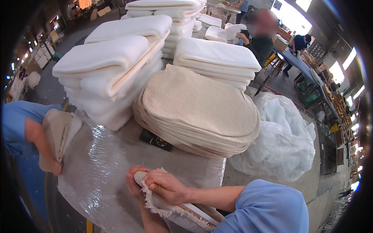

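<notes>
At the near edge of the table, my left hand (134,183) and my right hand (168,188) are closed side by side on the rounded end of a beige cloth cover (176,217). A shaggy, frayed edge runs along this cover, and a white strip shows inside it. The right fingers are curled over the end, while the left hand wraps its far side, partly hidden. Beyond my hands lies a thick stack of beige oval cloth pieces (200,106). A flat black object (155,140) sticks out from under that stack.
Tall stacks of folded white padding (108,56) stand behind, with a lower white stack (215,56) to the right. A clear plastic bag (279,143) bulges at the right. On the left, a co-worker's hand (54,167) holds another cloth piece (58,132). Plastic film covers the table (101,174).
</notes>
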`<state>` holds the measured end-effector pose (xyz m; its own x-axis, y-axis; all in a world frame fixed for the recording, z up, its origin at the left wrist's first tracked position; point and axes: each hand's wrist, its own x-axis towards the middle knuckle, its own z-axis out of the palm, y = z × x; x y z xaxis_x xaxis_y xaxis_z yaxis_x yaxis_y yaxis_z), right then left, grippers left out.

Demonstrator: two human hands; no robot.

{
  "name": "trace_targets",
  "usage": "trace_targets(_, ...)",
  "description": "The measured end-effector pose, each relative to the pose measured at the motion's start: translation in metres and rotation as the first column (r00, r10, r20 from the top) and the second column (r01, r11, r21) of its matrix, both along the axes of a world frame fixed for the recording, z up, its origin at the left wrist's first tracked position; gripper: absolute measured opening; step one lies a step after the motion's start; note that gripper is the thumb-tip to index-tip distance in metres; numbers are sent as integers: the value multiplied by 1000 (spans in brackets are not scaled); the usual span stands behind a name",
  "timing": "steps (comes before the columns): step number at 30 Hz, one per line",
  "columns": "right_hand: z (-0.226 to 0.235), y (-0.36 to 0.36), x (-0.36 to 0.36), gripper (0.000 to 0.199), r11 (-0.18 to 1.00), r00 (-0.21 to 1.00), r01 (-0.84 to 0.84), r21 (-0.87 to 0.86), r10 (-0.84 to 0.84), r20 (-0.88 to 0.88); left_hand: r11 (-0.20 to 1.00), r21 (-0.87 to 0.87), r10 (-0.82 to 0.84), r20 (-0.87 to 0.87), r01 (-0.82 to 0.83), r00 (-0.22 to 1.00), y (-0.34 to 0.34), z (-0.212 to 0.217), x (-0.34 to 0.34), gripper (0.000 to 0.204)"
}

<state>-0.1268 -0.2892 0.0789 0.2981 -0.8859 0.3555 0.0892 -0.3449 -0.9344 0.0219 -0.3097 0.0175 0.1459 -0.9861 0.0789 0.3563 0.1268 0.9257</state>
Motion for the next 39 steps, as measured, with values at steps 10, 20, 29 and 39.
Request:
trace_targets(10,-3,-1,3,15,998,999,40,-38,-41,-35,997,-80,-4,112,13,994,6,19,0,58)
trace_targets(20,-9,1,19,61,986,947,-23,168,-32,319,996,-41,78,25,-77,997,24,12,6,63)
trace_targets(29,3,-28,18,36,968,999,-44,248,37,30,996,-86,-15,78,21,997,73,71,-1,88)
trace_targets(39,-2,-33,40,3,987,996,82,138,-85,12,956,56,259,302,-289,917,56,77,-2,50)
